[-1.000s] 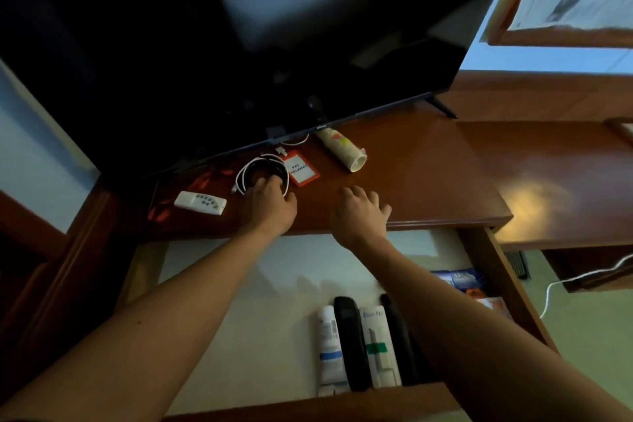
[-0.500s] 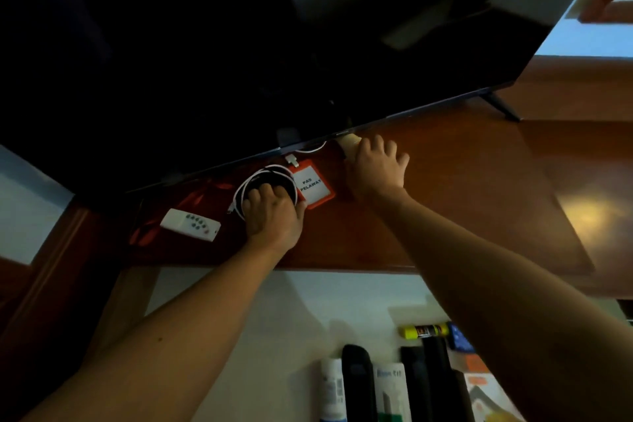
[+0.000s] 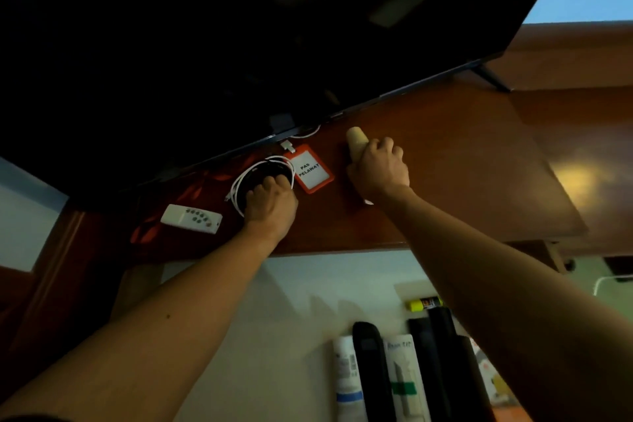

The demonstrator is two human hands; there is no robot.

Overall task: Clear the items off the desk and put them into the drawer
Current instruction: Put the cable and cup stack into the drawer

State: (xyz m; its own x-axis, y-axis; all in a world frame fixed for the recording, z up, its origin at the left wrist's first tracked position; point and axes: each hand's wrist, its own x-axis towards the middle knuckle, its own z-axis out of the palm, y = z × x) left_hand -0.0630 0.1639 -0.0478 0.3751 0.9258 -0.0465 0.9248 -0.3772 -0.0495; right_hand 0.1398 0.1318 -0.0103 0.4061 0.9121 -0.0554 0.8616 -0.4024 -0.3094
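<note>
On the brown desk (image 3: pixel 462 161), my right hand (image 3: pixel 380 169) is wrapped around a cream tube (image 3: pixel 356 140) lying below the TV's lower edge. My left hand (image 3: pixel 270 200) has its fingers curled on a coiled white cable (image 3: pixel 239 181) with something dark inside the coil. An orange badge holder (image 3: pixel 311 169) marked "PAS PELAWAT" lies between the hands. A white remote (image 3: pixel 191 218) rests left of the coil. The open drawer (image 3: pixel 274 336) lies below the desk edge.
A large black TV (image 3: pixel 239 44) overhangs the back of the desk; its stand foot (image 3: pixel 493 79) is at the right. In the drawer lie a white tube (image 3: pixel 347 384), black remotes (image 3: pixel 371 370), a boxed item (image 3: pixel 406 384) and a yellow-capped stick (image 3: pixel 424 303).
My right hand went from the desk's front edge to the cream tube and closed around it. My left hand stayed on the coiled cable. The view shifted closer and leftward.
</note>
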